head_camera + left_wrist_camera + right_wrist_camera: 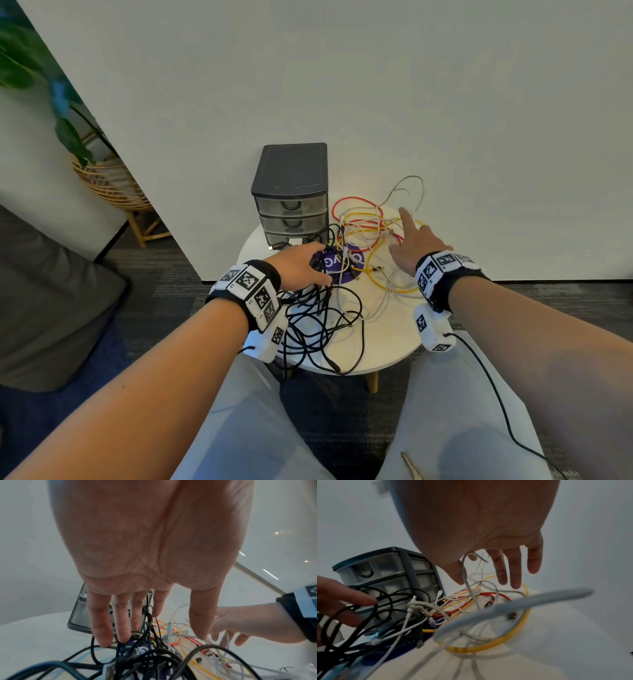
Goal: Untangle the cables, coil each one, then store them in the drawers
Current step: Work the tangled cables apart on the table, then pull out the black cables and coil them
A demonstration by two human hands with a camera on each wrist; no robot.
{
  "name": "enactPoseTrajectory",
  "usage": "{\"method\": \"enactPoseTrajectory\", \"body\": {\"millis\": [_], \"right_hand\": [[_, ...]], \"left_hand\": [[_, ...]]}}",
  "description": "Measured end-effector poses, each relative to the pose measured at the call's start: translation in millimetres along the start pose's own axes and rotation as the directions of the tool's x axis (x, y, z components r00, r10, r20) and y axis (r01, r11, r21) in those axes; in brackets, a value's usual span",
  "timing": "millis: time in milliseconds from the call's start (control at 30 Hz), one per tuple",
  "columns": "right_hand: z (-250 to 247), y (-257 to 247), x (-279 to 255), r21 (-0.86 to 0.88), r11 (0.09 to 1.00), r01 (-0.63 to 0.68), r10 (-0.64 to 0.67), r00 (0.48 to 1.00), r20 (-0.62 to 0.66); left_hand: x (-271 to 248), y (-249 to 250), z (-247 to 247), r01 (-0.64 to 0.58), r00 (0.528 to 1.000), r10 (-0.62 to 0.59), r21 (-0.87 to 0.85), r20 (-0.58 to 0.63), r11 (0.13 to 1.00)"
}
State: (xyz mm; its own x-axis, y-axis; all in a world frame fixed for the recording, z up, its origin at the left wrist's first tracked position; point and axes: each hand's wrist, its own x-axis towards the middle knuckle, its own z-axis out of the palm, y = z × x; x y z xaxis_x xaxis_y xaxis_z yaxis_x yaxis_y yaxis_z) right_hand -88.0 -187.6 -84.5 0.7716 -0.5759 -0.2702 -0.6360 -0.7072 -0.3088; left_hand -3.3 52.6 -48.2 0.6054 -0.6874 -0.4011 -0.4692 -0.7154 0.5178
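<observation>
On the round white table (394, 346), against the wall, lies one heap of cables: black cables (322, 322) at the near left, some hanging over the edge; white cables (376, 305), a yellow cable (373, 277) and a red cable (356, 202) further right, all crossing over a purple disc (346, 270). Drawers (291, 212), three high and all closed, stand at the back left, touching the heap; a black loop shows through the top front. Left hand (301, 263) is spread flat, fingers straight, tips (101, 641) down among the black strands; no strand is visibly pinched. Right hand (414, 246) hovers palm down over the coloured loops, fingers (516, 574) extended and apart, holding nothing. Judgement: task is at its start, nothing separated or coiled. Cables should be light and limp, so a tug on one probably drags its neighbours and may pull the overhanging black ones off the table. Yellow and red look thicker and springier and keep open loops; likely the easiest to free first. Thin white ones look slick and kink-prone. Best hold is probably just behind a plug, e.g. the red-cable plug (208, 653), feeding that end back through crossings while the other hand pins the heap. Avoid yanking on connectors.
</observation>
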Motion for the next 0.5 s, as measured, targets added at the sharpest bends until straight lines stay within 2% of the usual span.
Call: {"method": "enactPoseTrajectory", "body": {"millis": [200, 267, 367, 433, 500], "right_hand": [[-1.6, 7.7, 5.1, 0.1, 0.995, -0.006, 0.015, 0.996, -0.091], [-5.9, 8.3, 1.6, 0.051, 0.998, -0.028, 0.033, 0.995, -0.092], [-14.2, 4.4, -7.3, -0.159, 0.986, -0.043, 0.024, 0.993, -0.12], [-20.3, -7.9, -15.5, -0.234, 0.971, 0.05, -0.093, 0.98, -0.177], [-26.8, -27.0, -24.5, -0.216, 0.943, 0.255, -0.297, 0.935, -0.194]], "left_hand": [[0.0, -6.8, -11.2, -0.025, 0.993, 0.017, -0.069, -0.115, 0.997], [-1.6, -9.0, -13.8, -0.04, 0.989, 0.029, -0.076, -0.142, 0.996], [-4.7, -14.5, -18.7, -0.042, 0.986, 0.024, -0.107, -0.163, 0.993], [-8.0, -16.9, -22.9, -0.058, 0.982, 0.031, -0.141, -0.185, 0.988], [-11.7, -16.2, -25.5, -0.086, 0.979, 0.05, -0.178, -0.196, 0.98]]}}
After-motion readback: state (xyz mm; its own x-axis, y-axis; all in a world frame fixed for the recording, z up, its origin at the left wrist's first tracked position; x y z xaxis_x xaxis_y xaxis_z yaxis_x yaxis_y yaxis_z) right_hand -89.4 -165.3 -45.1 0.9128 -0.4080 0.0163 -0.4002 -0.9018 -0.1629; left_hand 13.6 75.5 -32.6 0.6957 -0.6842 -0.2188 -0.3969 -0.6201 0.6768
